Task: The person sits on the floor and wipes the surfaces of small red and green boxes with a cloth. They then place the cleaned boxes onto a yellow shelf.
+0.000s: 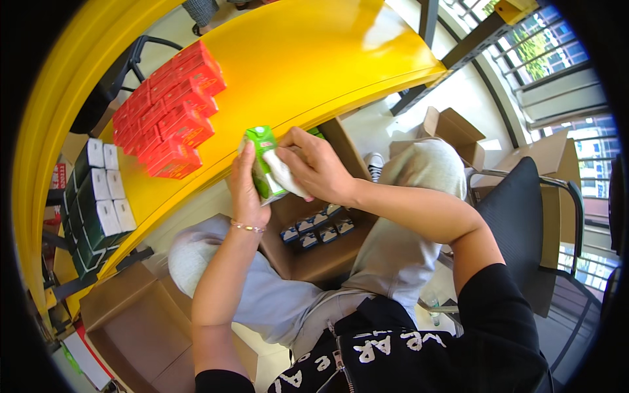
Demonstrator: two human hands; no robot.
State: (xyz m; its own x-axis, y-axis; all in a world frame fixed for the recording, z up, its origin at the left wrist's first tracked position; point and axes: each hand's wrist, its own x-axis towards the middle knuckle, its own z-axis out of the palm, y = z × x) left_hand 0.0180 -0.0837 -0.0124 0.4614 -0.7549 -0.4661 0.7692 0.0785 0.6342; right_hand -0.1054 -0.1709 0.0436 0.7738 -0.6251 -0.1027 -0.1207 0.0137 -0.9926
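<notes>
My left hand (245, 189) grips a green and white drink carton (263, 157) by its side, above the front edge of the yellow table (314, 64). Against the carton's face, my right hand (314, 164) pinches a crumpled white cloth or tissue (285, 177). Below both hands, a cardboard box (314, 267) stands open between my knees. Several small blue and white cartons (317, 227) sit inside it. A bit of green packaging (315, 131) shows at the box's far end, partly hidden by my right hand.
Red boxes (167, 113) are stacked on the table at the left, beside dark green and white cartons (98, 201). An open cardboard box (147, 334) lies at lower left. On the right are a black chair (513, 221) and another open box (452, 135). A plastic bottle (433, 309) is on the floor.
</notes>
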